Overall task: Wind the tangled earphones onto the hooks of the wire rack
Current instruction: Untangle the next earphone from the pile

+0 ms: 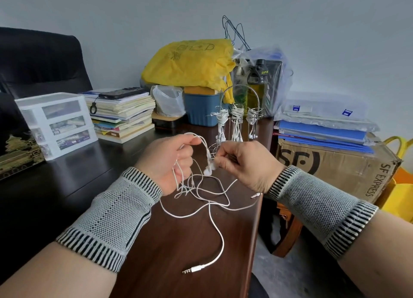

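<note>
Earphones [201,192] tangled above table [178,242] near right edge; left hand [169,161] clenched on cord loops, right hand [243,163] pinching cord by earbuds; rack [240,116] behind, near right edge, hooks already wound

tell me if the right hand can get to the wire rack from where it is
Probably yes: the right hand pinches the earphones just in front of the wire rack, and nothing stands between them. The cable tangled into the left hand may limit it.

Both hands sit mid-frame, fingers curled: left hand [169,161] fisted around cord, right hand [247,163] pinching it, wrists in knit bands.
</note>
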Demonstrator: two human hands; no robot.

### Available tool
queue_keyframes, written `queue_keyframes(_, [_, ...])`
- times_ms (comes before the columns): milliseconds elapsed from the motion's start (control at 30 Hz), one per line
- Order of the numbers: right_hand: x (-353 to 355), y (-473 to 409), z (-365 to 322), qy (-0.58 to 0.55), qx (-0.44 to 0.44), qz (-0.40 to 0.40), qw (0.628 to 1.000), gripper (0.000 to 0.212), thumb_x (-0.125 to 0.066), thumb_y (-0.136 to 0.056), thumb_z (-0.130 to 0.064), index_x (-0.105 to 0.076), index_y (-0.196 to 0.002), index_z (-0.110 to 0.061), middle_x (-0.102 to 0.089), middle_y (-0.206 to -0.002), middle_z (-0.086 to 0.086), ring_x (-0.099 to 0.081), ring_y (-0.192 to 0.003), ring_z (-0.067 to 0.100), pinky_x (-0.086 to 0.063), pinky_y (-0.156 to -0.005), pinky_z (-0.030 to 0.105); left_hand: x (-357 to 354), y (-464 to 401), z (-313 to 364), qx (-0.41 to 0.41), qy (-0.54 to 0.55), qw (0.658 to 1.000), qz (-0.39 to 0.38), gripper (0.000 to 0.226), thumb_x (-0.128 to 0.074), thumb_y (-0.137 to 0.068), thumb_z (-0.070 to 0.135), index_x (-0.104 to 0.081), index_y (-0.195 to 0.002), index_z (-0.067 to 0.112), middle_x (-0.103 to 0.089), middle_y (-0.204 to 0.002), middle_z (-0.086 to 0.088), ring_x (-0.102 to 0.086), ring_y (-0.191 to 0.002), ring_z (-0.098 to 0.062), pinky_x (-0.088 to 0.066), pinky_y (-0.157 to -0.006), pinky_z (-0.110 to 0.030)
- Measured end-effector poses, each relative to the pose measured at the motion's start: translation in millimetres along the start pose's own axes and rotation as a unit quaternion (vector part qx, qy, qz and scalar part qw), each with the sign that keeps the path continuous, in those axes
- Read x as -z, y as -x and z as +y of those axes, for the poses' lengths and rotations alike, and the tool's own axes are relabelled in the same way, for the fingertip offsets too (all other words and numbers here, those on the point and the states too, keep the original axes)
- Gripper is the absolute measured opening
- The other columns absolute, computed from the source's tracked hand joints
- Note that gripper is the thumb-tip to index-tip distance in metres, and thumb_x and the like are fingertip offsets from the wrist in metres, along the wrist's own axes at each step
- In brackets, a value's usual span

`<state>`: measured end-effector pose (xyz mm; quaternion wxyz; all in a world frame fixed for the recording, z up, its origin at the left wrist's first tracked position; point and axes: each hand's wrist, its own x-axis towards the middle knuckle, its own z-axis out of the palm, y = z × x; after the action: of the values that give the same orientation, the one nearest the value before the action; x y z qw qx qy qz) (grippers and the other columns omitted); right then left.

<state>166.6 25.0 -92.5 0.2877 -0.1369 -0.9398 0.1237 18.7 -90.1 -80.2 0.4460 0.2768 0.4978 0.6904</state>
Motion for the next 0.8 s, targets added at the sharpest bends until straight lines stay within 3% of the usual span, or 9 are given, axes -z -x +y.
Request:
queue_keyframes(100, [-2,1,0,0.018,0.003,-0.031,0.999,0.020,-0.058,-0.093,-0.034,-0.064,-0.084,-0.018,-0.047,-0.054,-0.011,-0.041,-0.049,0.003,-0.036,-0.059,0.024,-6,5,0,-0.006,0.005,0.997,-0.076,0.017,-0.055,-0.086,0.023,-0.066,-0.085,0.010,-0.022,-0.046,0.008,-0.019,-0.037,-0.003,-0.010,-0.042,-0.019])
queue_keyframes(300, [-1,1,1,0.032,-0.003,-0.051,0.998,0.017,-0.059,-0.092,-0.033,-0.066,-0.082,-0.019,-0.061,-0.070,-0.006,-0.052,-0.063,0.012,-0.041,-0.066,0.025,-5,9,8,-0.010,0.076,0.987,-0.144,0.021,-0.049,-0.083,0.025,-0.068,-0.082,0.015,-0.026,-0.041,0.009,-0.024,-0.032,-0.002,-0.015,-0.040,-0.016])
queue_keyframes(467, [2,1,-2,0.033,-0.008,-0.043,0.998,0.019,-0.058,-0.093,-0.033,-0.058,-0.076,-0.024,-0.057,-0.063,-0.007,-0.048,-0.056,0.008,-0.041,-0.064,0.026,0,6,9,-0.028,0.134,0.984,-0.114,0.026,-0.047,-0.087,0.025,-0.067,-0.074,0.015,-0.031,-0.044,0.008,-0.029,-0.038,-0.003,-0.020,-0.047,-0.016])
queue_keyframes(633, [2,1,0,0.036,-0.018,-0.024,0.999,0.020,-0.060,-0.092,-0.032,-0.065,-0.083,-0.015,-0.063,-0.069,-0.003,-0.054,-0.062,0.014,-0.044,-0.066,0.026,-3,5,9,-0.039,0.161,0.986,-0.017,0.029,-0.039,-0.093,0.016,-0.046,-0.065,0.017,-0.061,-0.076,0.003,-0.067,-0.089,-0.016,-0.049,-0.084,-0.035])
queue_keyframes(700, [2,1,1,0.043,-0.022,-0.022,0.999,0.021,-0.061,-0.091,-0.034,-0.066,-0.084,-0.015,-0.064,-0.071,-0.003,-0.057,-0.065,0.017,-0.048,-0.068,0.029,-3,6,9,-0.024,0.194,0.981,-0.014,0.028,-0.037,-0.092,0.015,-0.043,-0.065,0.017,-0.062,-0.072,0.002,-0.072,-0.085,-0.018,-0.052,-0.083,-0.041])
queue_keyframes(800, [2,-2,-1,0.052,-0.022,-0.016,0.998,0.022,-0.062,-0.090,-0.035,-0.066,-0.082,-0.016,-0.061,-0.069,-0.005,-0.055,-0.064,0.015,-0.046,-0.067,0.028,-6,6,5,0.003,0.210,0.978,-0.017,0.027,-0.035,-0.092,0.016,-0.040,-0.066,0.018,-0.053,-0.061,0.004,-0.067,-0.062,-0.012,-0.054,-0.071,-0.034])
